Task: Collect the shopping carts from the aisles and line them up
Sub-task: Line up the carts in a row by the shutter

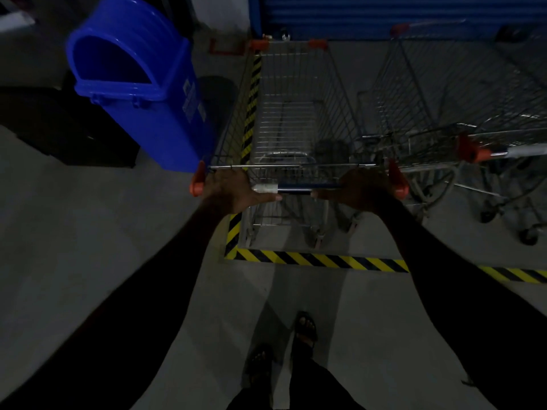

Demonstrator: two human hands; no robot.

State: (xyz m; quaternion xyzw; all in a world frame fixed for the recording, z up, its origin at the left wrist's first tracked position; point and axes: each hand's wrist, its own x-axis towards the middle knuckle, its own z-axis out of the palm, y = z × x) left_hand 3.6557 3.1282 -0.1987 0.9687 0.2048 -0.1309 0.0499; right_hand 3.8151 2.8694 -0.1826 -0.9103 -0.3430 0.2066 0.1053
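A wire shopping cart [296, 113] with orange corner caps stands straight ahead of me, inside a bay marked by yellow-black floor tape [319, 259]. Its dark handle bar [305, 187] runs across the middle of the view. My left hand [233, 189] grips the bar near its left orange end cap. My right hand [362, 187] grips it near the right end cap. A second wire cart [414, 93] is parked to the right, alongside the first. The handle of a third cart [503, 150] pokes in from the right edge.
A blue swing-lid bin [139, 84] stands close to the left of my cart, with a dark block [59, 128] behind it. A blue roller shutter [384, 13] closes off the far end. The floor is grey concrete; my sandalled feet [284, 344] are below.
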